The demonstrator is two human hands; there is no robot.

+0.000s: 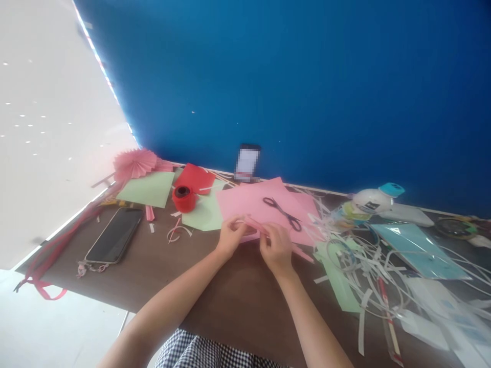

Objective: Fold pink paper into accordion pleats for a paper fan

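Both of my hands meet over the middle of the brown table (215, 301). My left hand (230, 236) and my right hand (276, 246) pinch the two ends of a narrow folded pink paper strip (256, 226), fingers closed on it. Just behind the strip lies a pink paper sheet (249, 202) with black scissors (283, 213) resting on it.
A dark phone (115, 235) lies at the left, with a red tape roll (184, 198), green sheets (148, 189), red paper (195, 178) and a pink paper fan (135, 163) behind. A second phone (247, 162) leans on the blue wall. White paper strips (368, 266), a glue bottle (378, 199) and a teal sheet (418, 250) crowd the right.
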